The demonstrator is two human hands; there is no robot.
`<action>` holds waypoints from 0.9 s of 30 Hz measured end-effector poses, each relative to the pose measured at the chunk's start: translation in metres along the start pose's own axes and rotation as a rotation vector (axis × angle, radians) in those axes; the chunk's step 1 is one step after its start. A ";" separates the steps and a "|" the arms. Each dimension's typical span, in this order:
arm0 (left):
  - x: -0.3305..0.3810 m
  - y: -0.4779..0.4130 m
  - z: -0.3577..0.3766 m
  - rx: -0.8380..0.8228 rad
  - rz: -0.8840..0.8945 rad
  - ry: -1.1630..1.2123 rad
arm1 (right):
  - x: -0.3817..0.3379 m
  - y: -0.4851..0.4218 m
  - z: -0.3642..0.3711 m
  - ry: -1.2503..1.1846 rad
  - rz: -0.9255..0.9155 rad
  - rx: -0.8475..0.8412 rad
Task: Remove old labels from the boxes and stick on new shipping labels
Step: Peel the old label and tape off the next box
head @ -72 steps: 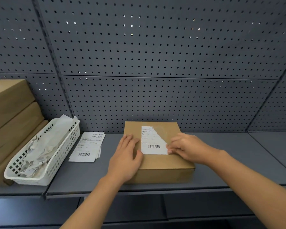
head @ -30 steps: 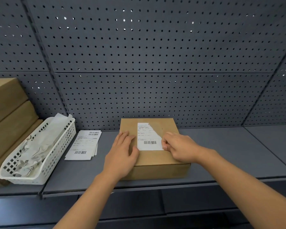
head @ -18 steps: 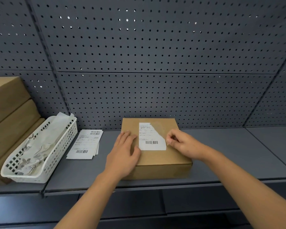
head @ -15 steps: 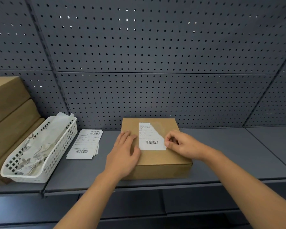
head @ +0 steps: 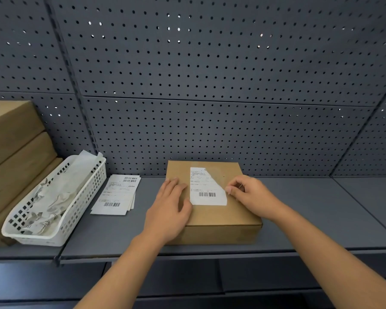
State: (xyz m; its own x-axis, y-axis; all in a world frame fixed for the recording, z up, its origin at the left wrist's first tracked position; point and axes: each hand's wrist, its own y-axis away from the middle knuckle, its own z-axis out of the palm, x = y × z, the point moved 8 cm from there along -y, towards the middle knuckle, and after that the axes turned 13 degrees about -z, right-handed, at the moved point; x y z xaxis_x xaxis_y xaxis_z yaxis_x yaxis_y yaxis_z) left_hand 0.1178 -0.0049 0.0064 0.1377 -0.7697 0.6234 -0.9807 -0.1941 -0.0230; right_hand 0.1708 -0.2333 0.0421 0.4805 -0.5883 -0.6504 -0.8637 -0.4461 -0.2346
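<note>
A flat cardboard box (head: 218,217) lies on the grey shelf (head: 321,215). On its top sits a white old label (head: 204,190) with a barcode; its upper right part is torn away. My left hand (head: 168,208) lies flat on the box's left side, fingers straight, pressing it down. My right hand (head: 249,196) has its fingers curled at the label's right edge, with fingertips picking at that edge. A small stack of new shipping labels (head: 117,195) lies on the shelf to the left of the box.
A white plastic basket (head: 76,210) with crumpled label scraps stands at the left. Behind it, brown cardboard boxes (head: 13,152) are stacked. A grey pegboard wall (head: 210,85) closes the back. The shelf continues to the right of the box.
My right hand has kept working along the label's right edge, shifting slightly up and down. The label still lies on the box. My left hand has stayed put.
</note>
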 end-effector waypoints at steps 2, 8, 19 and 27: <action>0.000 0.000 0.000 -0.002 -0.002 0.001 | -0.001 -0.001 0.000 -0.013 0.045 0.024; 0.000 0.000 0.000 -0.004 -0.003 0.010 | -0.007 -0.002 -0.005 -0.269 0.019 0.114; -0.006 -0.007 0.003 0.019 0.032 0.083 | -0.045 -0.011 0.024 -0.310 -0.110 -0.024; -0.010 -0.011 0.006 0.002 0.052 0.146 | -0.079 -0.027 0.067 0.192 -0.283 -0.183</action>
State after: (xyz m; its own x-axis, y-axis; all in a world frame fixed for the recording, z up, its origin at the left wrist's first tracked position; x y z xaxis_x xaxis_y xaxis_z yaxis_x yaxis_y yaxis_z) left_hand 0.1277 0.0012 -0.0040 0.0651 -0.6821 0.7283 -0.9857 -0.1578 -0.0598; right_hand 0.1456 -0.1298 0.0513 0.7309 -0.5321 -0.4273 -0.6595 -0.7119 -0.2414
